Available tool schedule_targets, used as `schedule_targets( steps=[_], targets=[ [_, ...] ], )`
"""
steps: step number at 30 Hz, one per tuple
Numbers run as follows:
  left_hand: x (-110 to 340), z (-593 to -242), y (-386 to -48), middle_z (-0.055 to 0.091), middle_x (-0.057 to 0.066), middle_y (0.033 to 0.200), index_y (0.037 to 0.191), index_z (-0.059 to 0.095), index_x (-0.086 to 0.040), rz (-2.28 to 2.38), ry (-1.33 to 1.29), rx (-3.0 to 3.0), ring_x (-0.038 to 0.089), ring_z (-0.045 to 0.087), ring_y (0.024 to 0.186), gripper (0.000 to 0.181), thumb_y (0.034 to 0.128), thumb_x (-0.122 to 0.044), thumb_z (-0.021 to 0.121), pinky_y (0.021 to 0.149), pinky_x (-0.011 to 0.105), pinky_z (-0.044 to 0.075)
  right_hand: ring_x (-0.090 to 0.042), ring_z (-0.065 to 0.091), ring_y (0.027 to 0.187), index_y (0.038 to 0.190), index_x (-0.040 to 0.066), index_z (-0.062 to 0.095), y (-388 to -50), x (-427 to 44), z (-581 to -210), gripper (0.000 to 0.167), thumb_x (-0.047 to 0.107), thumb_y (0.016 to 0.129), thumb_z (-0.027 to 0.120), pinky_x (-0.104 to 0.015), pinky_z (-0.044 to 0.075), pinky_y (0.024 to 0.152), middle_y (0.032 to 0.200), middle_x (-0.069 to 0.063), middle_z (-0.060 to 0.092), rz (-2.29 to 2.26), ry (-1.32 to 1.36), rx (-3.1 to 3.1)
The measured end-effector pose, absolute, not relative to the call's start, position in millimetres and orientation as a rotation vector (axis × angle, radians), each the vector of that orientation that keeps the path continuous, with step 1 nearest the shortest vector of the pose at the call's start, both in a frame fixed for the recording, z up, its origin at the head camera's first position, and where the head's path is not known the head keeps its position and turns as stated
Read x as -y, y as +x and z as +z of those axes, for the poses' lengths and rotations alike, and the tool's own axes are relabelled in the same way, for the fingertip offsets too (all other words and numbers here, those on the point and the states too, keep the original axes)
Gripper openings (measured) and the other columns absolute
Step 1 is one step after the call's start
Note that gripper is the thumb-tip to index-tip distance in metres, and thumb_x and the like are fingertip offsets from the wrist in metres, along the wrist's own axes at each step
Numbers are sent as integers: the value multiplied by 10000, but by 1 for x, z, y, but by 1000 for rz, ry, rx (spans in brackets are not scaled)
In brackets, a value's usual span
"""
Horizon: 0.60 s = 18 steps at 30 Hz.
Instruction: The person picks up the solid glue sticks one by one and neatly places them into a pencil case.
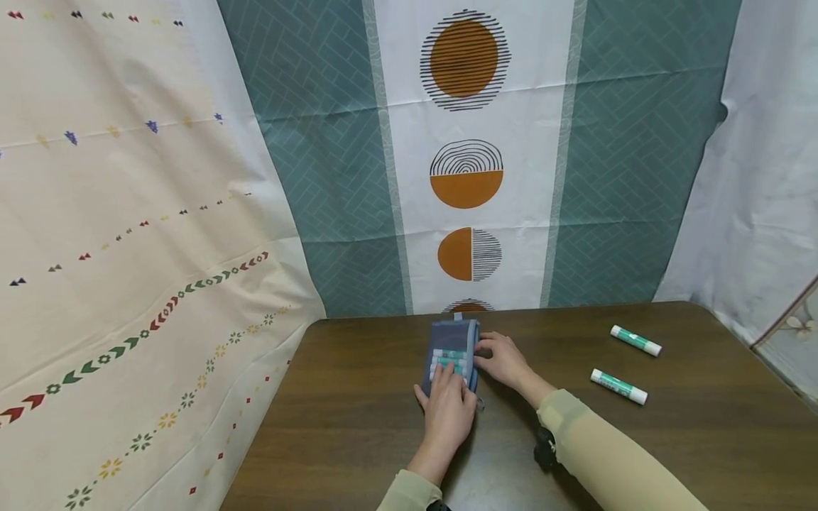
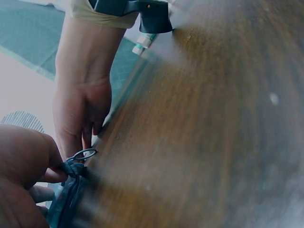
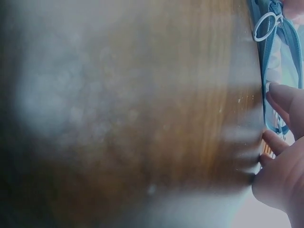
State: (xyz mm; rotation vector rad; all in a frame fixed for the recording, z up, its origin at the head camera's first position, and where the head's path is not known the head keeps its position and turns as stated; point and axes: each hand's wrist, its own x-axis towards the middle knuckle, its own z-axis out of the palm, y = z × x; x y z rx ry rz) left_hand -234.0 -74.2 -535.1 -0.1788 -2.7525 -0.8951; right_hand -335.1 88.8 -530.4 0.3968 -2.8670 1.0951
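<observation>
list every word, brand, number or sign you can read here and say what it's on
Nothing is readable in any view.
Lower loose stick: dark print, too small to read.
Upper loose stick: label marks, too small to read.
Sticks in the pouch: labels too small to read.

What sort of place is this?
Probably a work corner indoors, perhaps at home: there's a dark brown wooden table, a teal-and-white fabric sheet printed with orange circles behind it, and a cream patterned fabric sheet hanging alongside.
</observation>
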Motion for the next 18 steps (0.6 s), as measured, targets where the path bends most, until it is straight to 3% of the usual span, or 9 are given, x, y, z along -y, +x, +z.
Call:
schedule_targets(
  steps=[18],
  targets=[
    [74,-534,-235,586,174,1606,766,564,-191,-906,-177,2758,423,410,1585,263,984,-140,703,1139,923,126,-531,461,1495,1187,56,829,-336,-94,-532,217,190,1020,791,-698,211,1285,1561,-293,568,1083,481,2859]
  ],
)
